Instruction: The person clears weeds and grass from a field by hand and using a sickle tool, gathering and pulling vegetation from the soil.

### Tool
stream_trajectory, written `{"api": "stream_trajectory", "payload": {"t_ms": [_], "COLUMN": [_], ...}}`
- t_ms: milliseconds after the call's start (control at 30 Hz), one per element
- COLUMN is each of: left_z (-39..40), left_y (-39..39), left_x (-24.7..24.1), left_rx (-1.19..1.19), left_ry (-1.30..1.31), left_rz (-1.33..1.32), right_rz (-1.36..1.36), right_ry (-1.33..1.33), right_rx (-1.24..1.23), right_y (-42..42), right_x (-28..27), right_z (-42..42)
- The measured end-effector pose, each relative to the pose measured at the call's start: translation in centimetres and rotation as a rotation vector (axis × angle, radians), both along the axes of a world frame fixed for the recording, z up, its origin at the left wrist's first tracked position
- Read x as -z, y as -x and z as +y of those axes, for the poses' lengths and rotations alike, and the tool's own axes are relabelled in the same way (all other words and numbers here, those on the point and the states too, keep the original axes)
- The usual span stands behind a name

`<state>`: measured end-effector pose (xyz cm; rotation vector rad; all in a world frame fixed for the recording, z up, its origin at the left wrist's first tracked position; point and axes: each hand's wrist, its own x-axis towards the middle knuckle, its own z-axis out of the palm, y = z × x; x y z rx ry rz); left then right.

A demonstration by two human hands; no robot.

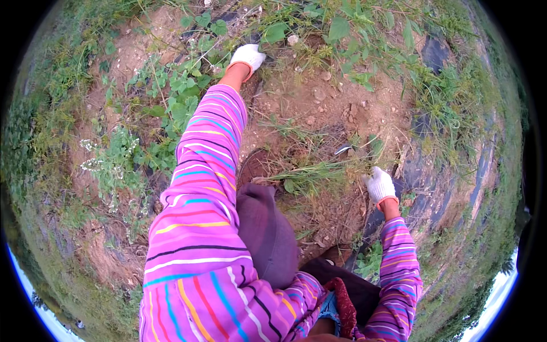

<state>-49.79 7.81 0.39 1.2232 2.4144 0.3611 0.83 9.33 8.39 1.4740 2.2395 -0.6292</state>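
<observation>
My left hand [248, 56], in a white knit glove with an orange cuff, reaches far forward to the ground beside leafy green plants [183, 92]. Its fingers are mostly hidden, so its grip cannot be told. My right hand [379, 184], in a matching glove, is low over the soil at the right, its fingers curled near dry stems. Whether it holds anything is unclear. A curved metal blade [342, 148] shows just above and left of it, with its handle hidden. Pulled grass [310, 173] lies between my feet and my right hand.
Black plastic mulch film [433, 53] runs along the right, partly covered by weeds [444, 102]. White-flowered plants [115, 160] stand at the left. Bare reddish soil [329, 102] with small stones lies ahead. My brown shoe [254, 166] is beside the grass.
</observation>
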Motion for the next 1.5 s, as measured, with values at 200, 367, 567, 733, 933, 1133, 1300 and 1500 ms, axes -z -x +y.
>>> {"api": "stream_trajectory", "payload": {"t_ms": [200, 367, 567, 733, 933, 1133, 1300, 1500], "left_z": [-3.9, -7.2, -7.7, -10.1, -9.3, -10.8, -11.8, -11.6], "left_y": [-3.9, -6.0, 7.1, 9.2, 8.0, 9.7, 9.3, 8.2], "left_x": [-4.8, -7.8, -9.6, -10.1, -8.9, -5.0, -4.0, -4.8], "left_rx": [0.357, 0.263, -0.563, -0.541, -0.114, 0.045, -0.151, -0.059], "left_ry": [-0.147, -0.340, -0.931, -0.834, 0.241, 0.281, 0.064, 0.038], "left_rz": [0.097, 0.231, -0.401, -0.335, 0.230, -0.056, -0.072, -0.145], "right_rz": [-0.078, 0.072, 0.097, 0.163, 0.493, 0.494, 0.617, 0.636], "right_ry": [0.065, -0.011, -0.169, -0.305, -0.192, -0.064, -0.067, 0.067], "right_rx": [0.027, 0.086, 0.024, -0.042, -0.054, -0.041, -0.084, 0.021], "right_y": [1.2, 1.1, 3.3, 6.4, 12.4, 23.6, 32.8, 39.0], "right_x": [0.1, 0.0, -2.1, -3.2, -3.2, -2.6, -0.4, 2.2], "right_z": [-0.4, -0.5, -0.9, -0.9, -2.1, -2.4, -3.3, -4.4]}}
